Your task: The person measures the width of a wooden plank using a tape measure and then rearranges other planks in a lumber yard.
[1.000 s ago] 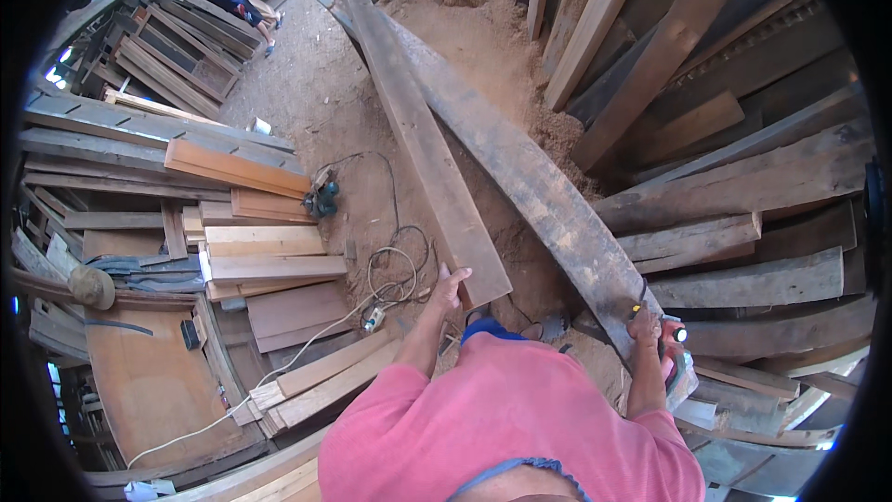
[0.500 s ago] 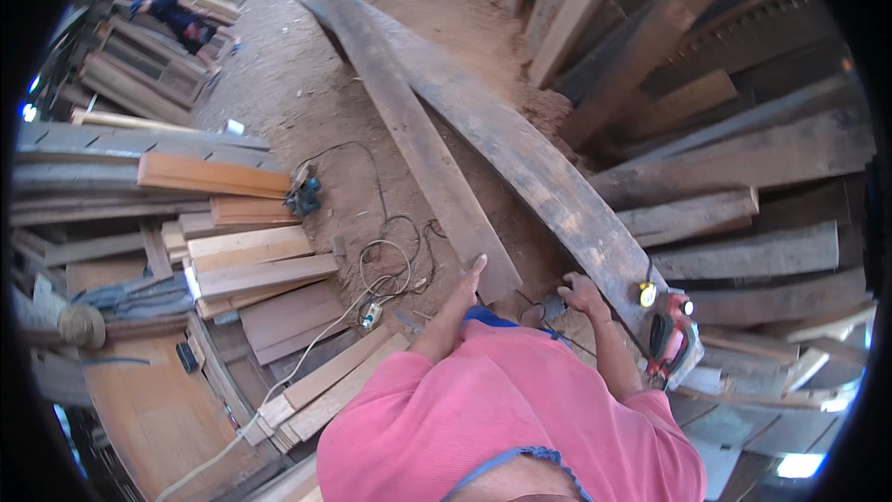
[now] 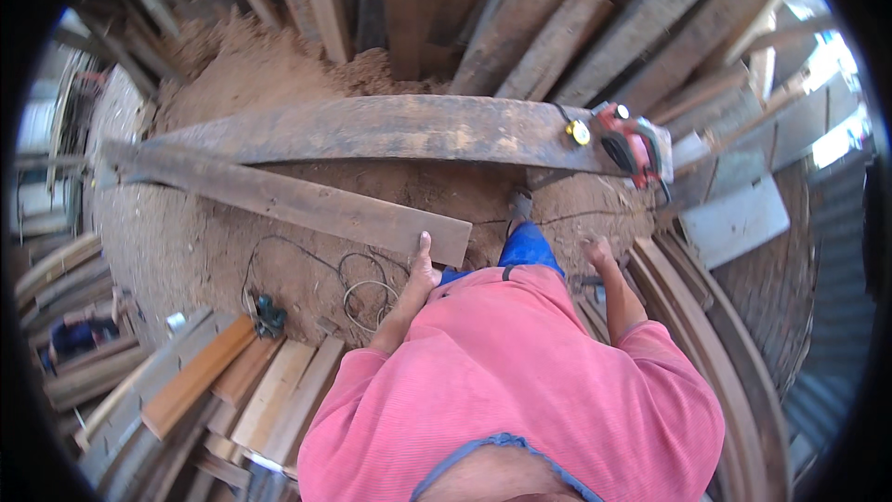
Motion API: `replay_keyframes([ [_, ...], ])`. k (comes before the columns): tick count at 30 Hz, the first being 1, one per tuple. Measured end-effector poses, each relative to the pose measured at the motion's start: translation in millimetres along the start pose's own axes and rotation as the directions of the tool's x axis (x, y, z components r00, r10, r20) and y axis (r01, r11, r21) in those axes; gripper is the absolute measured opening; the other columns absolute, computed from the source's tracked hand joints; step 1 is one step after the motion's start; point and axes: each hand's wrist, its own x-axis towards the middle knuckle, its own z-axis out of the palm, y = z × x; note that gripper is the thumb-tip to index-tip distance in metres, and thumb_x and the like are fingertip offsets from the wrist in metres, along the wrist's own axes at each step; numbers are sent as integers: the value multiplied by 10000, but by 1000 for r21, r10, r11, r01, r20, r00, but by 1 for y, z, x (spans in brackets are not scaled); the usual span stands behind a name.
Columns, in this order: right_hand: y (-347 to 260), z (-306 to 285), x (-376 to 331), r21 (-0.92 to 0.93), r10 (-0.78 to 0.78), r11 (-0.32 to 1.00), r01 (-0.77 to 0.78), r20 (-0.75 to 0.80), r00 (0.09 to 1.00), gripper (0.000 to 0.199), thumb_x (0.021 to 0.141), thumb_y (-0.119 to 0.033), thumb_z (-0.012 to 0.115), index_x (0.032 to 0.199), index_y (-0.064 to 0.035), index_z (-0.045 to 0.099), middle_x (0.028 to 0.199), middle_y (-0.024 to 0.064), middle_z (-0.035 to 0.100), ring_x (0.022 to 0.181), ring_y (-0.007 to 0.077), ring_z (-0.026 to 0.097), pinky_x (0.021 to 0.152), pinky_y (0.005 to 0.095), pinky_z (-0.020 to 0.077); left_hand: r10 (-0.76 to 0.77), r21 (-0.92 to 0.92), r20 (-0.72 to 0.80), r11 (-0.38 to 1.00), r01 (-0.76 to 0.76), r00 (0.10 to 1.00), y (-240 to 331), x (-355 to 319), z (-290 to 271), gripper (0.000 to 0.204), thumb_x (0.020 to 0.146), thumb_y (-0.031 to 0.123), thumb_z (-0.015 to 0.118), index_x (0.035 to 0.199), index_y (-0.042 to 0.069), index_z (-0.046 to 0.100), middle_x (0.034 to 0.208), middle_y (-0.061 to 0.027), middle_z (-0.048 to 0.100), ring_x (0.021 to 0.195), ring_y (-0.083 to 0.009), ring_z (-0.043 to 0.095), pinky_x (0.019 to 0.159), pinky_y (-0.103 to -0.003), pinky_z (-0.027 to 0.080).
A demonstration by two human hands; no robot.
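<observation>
My left hand (image 3: 425, 268) grips the near end of a long brown plank (image 3: 307, 207), its thumb on the top face and its fingers out of sight below. The plank's far end rests across the left end of a wide, weathered board (image 3: 372, 130). Off to my right side hangs my right hand (image 3: 599, 252), thumb apart and nothing visible in it. At the right end of the wide board sits a red and black power planer (image 3: 634, 144), beside a round yellow tape measure (image 3: 578, 133).
Leaning boards (image 3: 557, 37) line the far side above heaped sawdust. Left of me, a teal power tool (image 3: 269, 316) sits by stacked planks (image 3: 279, 400), near a coiled cable (image 3: 367, 302) on the ground. Long timbers (image 3: 697, 344) lie close on my right. A person (image 3: 74, 336) is at far left.
My body and view have turned to the right, so the boards now run across the picture. The left hand keeps its hold on the plank; the right hand has moved away from the wide board.
</observation>
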Motion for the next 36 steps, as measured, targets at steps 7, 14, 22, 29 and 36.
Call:
replay_keyframes([
  [7, 113, 75, -146, 111, 588, 760, -641, 305, 750, 225, 917, -204, 603, 835, -22, 707, 708, 86, 659, 586, 206, 642, 503, 389, 483, -10, -35, 27, 999, 11, 1000, 2, 5, -7, 734, 812, 486, 814, 1385, 159, 494, 1311, -60, 579, 1234, -285, 523, 1074, -545, 421],
  [14, 189, 54, -79, -52, 338, 926, -373, -321, 884, 209, 858, -169, 647, 991, -12, 685, 908, 155, 701, 840, 276, 684, 697, 397, 539, 56, 47, 3, 997, -56, 998, -6, 19, -6, 742, 808, 474, 824, 1382, 141, 493, 1296, -48, 581, 1202, -269, 537, 1057, -502, 436],
  [22, -27, -202, 73, -224, 105, 943, -247, -504, 857, 798, 821, -378, 741, 1441, -2, 408, 1366, 302, 522, 1296, 419, 487, 1077, 504, 401, 271, 71, -102, 962, -264, 957, -17, 5, 11, 705, 817, 523, 790, 1338, 125, 531, 1285, -54, 602, 1206, -269, 552, 1042, -490, 446],
  [29, 24, -206, 168, -184, -81, 982, 33, -261, 962, 523, 829, -326, 717, 1219, -34, 526, 1050, 284, 675, 1013, 488, 622, 885, 546, 471, 458, 150, -359, 888, -434, 813, -37, 15, 33, 849, 833, 627, 717, 1454, 111, 455, 1396, -66, 557, 1266, -287, 526, 1103, -470, 396],
  [36, 20, -225, 183, -118, -143, 985, 125, -156, 977, 489, 841, -359, 738, 1150, -2, 609, 1022, 283, 676, 982, 474, 637, 837, 518, 496, 539, 260, -494, 841, -475, 683, -39, 9, 51, 929, 847, 674, 666, 1512, 94, 375, 1476, -83, 498, 1316, -295, 497, 1127, -476, 372],
])
